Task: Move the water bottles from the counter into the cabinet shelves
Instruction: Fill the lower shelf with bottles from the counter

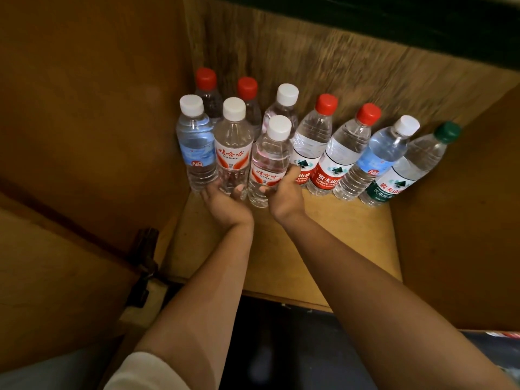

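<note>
On the cabinet shelf [323, 237], right hand [284, 197] grips Wahaha-labelled bottle [270, 161]; left hand [225, 199] fingers loose.

Bottles [270, 161] clear w/ red, white & one green cap [446, 132]; labels red/white, blue; shelf [323, 249] tan wood.
</note>
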Tool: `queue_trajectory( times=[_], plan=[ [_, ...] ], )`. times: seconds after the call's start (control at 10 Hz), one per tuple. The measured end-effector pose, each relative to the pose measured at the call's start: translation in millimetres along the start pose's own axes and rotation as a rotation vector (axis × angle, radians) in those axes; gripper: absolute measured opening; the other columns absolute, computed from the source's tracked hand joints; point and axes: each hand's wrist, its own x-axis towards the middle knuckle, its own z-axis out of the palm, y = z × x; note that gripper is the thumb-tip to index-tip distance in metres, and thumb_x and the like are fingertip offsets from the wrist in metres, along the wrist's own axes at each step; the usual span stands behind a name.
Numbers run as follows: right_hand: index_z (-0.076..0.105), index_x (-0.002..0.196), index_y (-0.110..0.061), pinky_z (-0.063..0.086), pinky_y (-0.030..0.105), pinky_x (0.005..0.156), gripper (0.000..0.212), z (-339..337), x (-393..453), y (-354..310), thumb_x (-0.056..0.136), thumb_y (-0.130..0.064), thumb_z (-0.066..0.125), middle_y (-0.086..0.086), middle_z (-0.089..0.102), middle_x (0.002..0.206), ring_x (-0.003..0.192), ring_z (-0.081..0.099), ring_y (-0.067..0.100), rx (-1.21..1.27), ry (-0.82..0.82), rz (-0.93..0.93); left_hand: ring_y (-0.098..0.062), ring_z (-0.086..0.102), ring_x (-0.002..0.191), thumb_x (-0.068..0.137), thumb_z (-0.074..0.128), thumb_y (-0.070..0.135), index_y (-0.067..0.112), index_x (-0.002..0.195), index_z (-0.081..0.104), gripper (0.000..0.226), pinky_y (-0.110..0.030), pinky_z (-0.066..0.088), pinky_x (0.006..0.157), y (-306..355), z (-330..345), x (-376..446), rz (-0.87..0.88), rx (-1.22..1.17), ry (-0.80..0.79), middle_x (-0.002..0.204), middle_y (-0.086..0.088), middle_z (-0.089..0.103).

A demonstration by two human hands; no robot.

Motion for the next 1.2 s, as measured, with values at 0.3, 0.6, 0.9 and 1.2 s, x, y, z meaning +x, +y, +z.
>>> queue_trajectory(
  times=[0.3, 0.6, 0.9, 1.2],
  plan=[
    [0.023, 0.127, -0.007, 0.043, 0.029, 0.076, 0.045, 1, 9, -3, 0.092, -0.015, 0.051, 0.016, 0.059, 0.116, 0.092, 0.058, 0.021, 0.032, 0.005, 0.045, -0.025, 0.057, 0.11, 0.079, 0.065, -0.002, 0.0, 0.118, 0.056, 0.041, -0.03, 0.048, 0.093, 6, -15, -8, 0.052, 0.057, -0.082, 0.121, -0.015, 0.06],
    [0.02, 0.139, -0.022, 0.04, 0.03, 0.085, 0.061, 9, 0, 11, 0.091, -0.012, 0.055, 0.007, 0.057, 0.129, 0.115, 0.054, 0.025, 0.323, -0.031, 0.108, -0.022, 0.056, 0.109, 0.09, 0.045, -0.004, 0.007, 0.122, 0.056, 0.036, -0.031, 0.043, 0.093, 21, -19, -34, -0.144, -0.179, -0.286, 0.123, -0.013, 0.06],
    [0.003, 0.147, -0.029, 0.038, 0.035, 0.092, 0.072, 16, 1, 11, 0.093, -0.023, 0.051, 0.007, 0.047, 0.14, 0.126, 0.046, 0.03, 0.306, -0.068, 0.12, -0.023, 0.048, 0.123, 0.089, 0.043, -0.002, 0.022, 0.118, 0.055, 0.039, -0.043, 0.034, 0.109, 22, -31, -31, -0.153, -0.062, -0.473, 0.125, -0.002, 0.057],
    [-0.002, 0.148, -0.026, 0.026, 0.033, 0.106, 0.084, -26, -41, 19, 0.09, -0.011, 0.056, 0.0, 0.022, 0.155, 0.141, 0.021, 0.02, 0.511, -0.298, 0.076, -0.02, 0.036, 0.133, 0.092, 0.048, 0.009, 0.027, 0.14, 0.035, 0.053, -0.047, 0.026, 0.111, 19, -60, -29, -0.182, 0.125, -0.656, 0.142, 0.004, 0.043]
  ],
)
